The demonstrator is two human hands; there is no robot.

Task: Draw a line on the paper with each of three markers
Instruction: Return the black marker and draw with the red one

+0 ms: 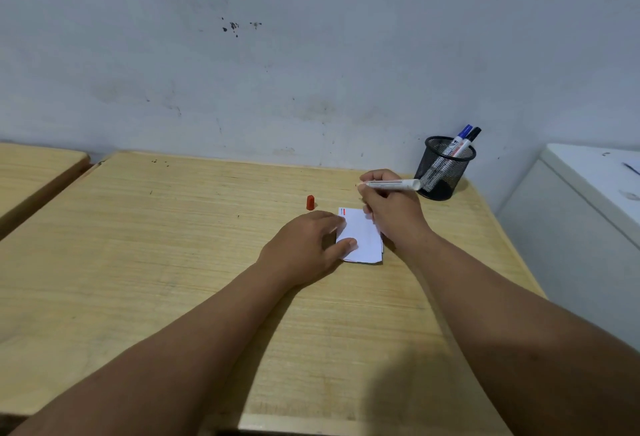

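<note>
Marker (393, 185) tip hidden behind clenched right hand (391, 208), held level above paper (362, 238). Left hand (308, 245) flat, pinning paper on wooden bench (173, 245). Red cap (310, 202) nearby; stained wall (277, 54) behind.

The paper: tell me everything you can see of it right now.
The paper is a small white sheet, apparently folded or stacked, lying flat on the wooden desk. Short blue and red lines mark its far left corner. The left hand presses its left edge; the right hand, holding a marker, rests at its right edge.
</note>
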